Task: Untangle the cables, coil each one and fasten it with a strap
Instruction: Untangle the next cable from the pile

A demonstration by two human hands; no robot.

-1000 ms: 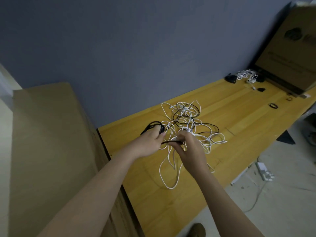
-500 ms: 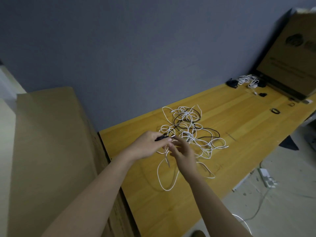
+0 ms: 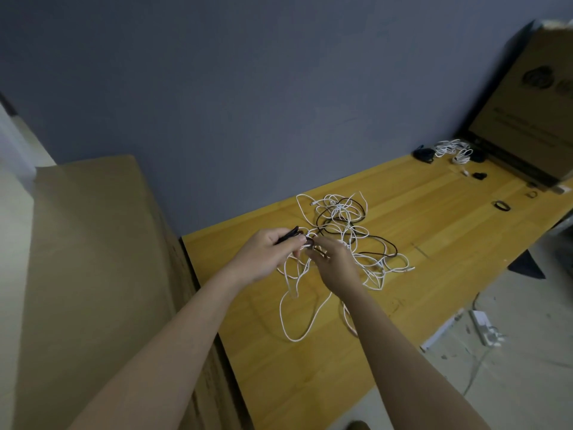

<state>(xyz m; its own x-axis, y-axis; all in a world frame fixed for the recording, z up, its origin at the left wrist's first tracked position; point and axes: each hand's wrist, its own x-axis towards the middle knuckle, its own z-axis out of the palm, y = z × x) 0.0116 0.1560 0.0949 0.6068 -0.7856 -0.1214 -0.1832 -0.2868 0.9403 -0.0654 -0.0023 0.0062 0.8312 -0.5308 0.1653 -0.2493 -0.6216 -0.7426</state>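
Wooden tabletop (image 3: pixel 434 231) (yellow, cable tangle (image 3: pixel 344 231) on it) meets grey-blue wall (image 3: pixel 248 103).

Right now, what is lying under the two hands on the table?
Under the left hand and right hand lie loops of white cable on the wooden table. The left hand grips coiled black cable. The hands cover how the strands cross beneath them.

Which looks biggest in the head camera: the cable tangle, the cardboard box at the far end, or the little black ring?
1. Cardboard box, though partly cut off by the frame.
2. Cable tangle; it is nearer, so this ranking is unsure.
3. Black ring, clearly smallest.
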